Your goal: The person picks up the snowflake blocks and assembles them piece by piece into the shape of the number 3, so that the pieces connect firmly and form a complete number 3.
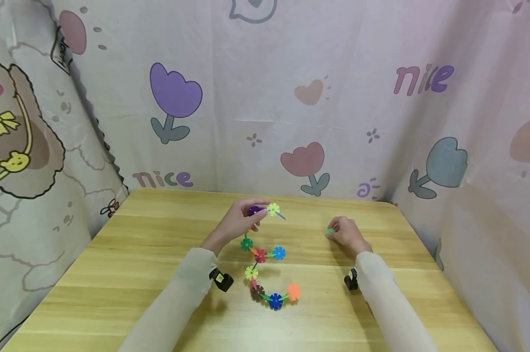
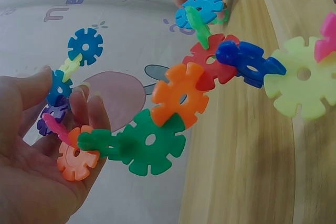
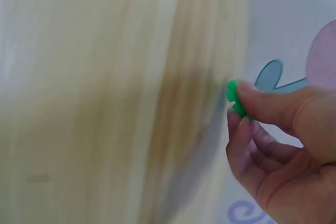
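A chain of notched plastic snowflake discs in many colours runs up from the wooden table to my left hand. Thumb and fingers of that hand grip the chain near its upper end, around a blue disc and a purple disc. Beyond the fingertips a yellow disc and another blue disc stick out. Off to the right, my right hand pinches one loose green disc between thumb and fingers, apart from the chain.
The lower part of the chain, with a dark blue disc and an orange disc, curves toward the right near the table's front. Behind the wooden table hangs a printed curtain, which also closes off both sides.
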Available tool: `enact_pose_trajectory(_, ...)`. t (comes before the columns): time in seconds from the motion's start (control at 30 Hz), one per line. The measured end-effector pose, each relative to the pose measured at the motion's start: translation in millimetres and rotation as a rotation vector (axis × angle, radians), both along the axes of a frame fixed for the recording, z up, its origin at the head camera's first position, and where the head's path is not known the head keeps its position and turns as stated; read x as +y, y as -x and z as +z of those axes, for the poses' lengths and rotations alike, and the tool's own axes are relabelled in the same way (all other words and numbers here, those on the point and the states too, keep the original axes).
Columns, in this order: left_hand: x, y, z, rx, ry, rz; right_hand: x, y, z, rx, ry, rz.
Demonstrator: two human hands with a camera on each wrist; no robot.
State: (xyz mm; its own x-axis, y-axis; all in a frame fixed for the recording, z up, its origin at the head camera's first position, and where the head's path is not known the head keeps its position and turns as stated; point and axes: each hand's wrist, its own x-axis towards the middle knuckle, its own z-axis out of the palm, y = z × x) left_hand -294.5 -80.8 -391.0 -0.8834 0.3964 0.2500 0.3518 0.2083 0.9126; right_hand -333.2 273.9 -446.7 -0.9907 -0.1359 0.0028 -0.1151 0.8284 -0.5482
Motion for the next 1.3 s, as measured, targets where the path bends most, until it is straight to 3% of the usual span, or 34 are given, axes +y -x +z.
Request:
enact_pose_trajectory(0.17,-0.3,0.0,-3.0,-0.003,-0.006,-0.005,-19,-7.9,11.0,0.044,0.081,0.044)
enact_pose_trajectory(0.4,-0.7,-0.6,-3.1,-0.009,0.004,0.009,-58,-28.4,39.0,0.035,0.376,0.167)
enact_pose_trajectory(0.57,0.1,-1.2,-1.7,-0.011,0.005,0.016,-84,-42.6,57.6,0.04,0.507,0.223)
enact_pose_trajectory(0.8,3.6,1.2,-2.4,0.001,0.0,0.004,-102,-50.9,59.4,0.103,0.633,0.187)
enact_pose_trajectory(1.0,5.1,2.2,-4.6,0.003,-0.007,0.003,-104,-52.9,54.6,0.152,0.684,0.172)
enact_pose_trajectory(1.3,8.9,1.9,-3.8,-0.034,-0.034,0.031,-114,-55.6,52.8,0.105,0.826,0.055)
